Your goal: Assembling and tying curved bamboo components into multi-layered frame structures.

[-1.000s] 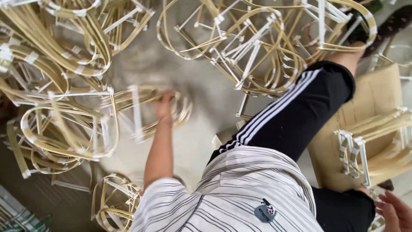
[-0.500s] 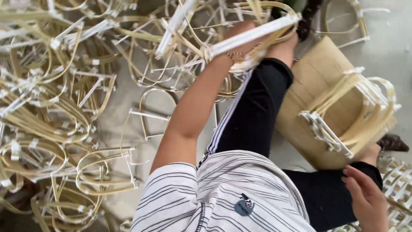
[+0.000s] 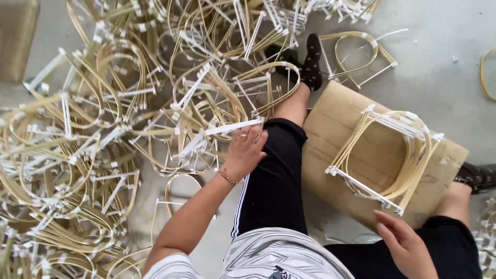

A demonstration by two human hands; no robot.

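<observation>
- Left hand (image 3: 245, 152), mid-frame: fingers curled round a white-taped bar of a bamboo frame (image 3: 227, 126), holding it at the edge of the big frame pile (image 3: 103, 129) w/ gold bracelet (image 3: 226, 176) at wrist.
- Right hand (image 3: 405, 245), lower right: empty, fingers loosely spread, just below the frame stack (image 3: 392, 155) but not touching.
- Stack sits on a cardboard sheet (image 3: 336, 134) betw. the legs, right of centre.
- Left leg in black trousers (image 3: 271, 181) runs up mid-frame, dark sock (image 3: 311, 62) near top.
</observation>
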